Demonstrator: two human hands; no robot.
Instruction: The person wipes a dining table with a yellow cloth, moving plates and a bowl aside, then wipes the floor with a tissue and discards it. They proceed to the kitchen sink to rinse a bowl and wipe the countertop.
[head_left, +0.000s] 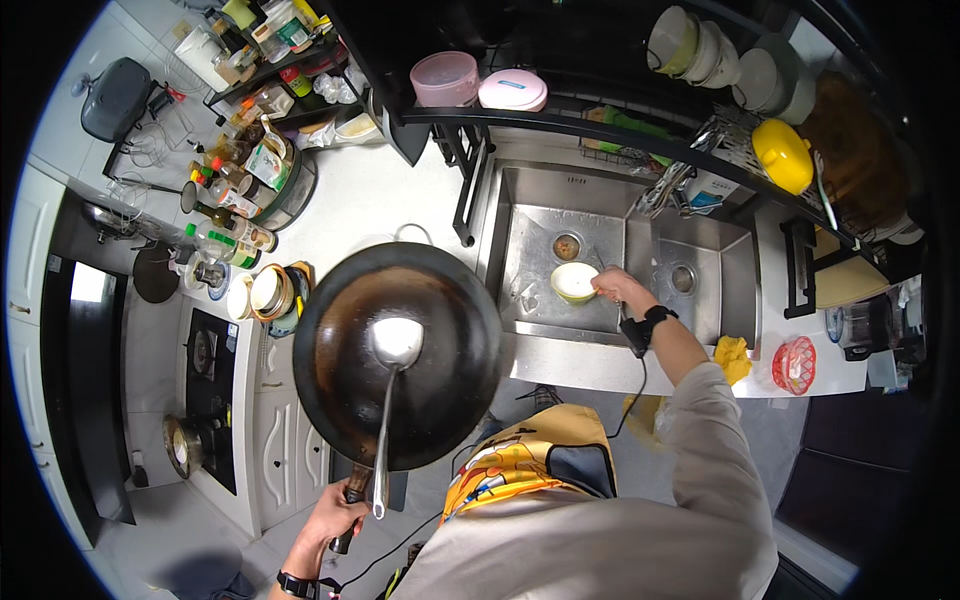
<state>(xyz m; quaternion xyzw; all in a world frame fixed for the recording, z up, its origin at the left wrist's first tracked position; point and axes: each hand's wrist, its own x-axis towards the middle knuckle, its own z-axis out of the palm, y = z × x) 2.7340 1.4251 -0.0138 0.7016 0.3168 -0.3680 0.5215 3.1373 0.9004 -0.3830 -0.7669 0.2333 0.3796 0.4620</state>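
Observation:
My left hand (345, 512) is closed around the dark wooden handle (346, 525) of a large black wok (450, 375). A shiny metal ladle (397, 341) lies inside the wok, its long handle crossing the rim close to my left thumb. Over the larger basin of the stainless steel sink (551, 217), my right hand (616, 286) grips the rim of a small bowl (576, 283), white inside and yellowish outside. A thin dark utensil shows by the right fingers; its kind is unclear. The basin's drain (566, 246) lies just beyond the bowl, with brownish residue in it.
A black dish rack (540, 114) spans the sink's far side. Stacked bowls (274, 292) and several bottles (232, 202) stand left of the wok. A yellow cloth (732, 358) and red basket (793, 365) sit at the right. A cable (643, 382) hangs from my right wrist.

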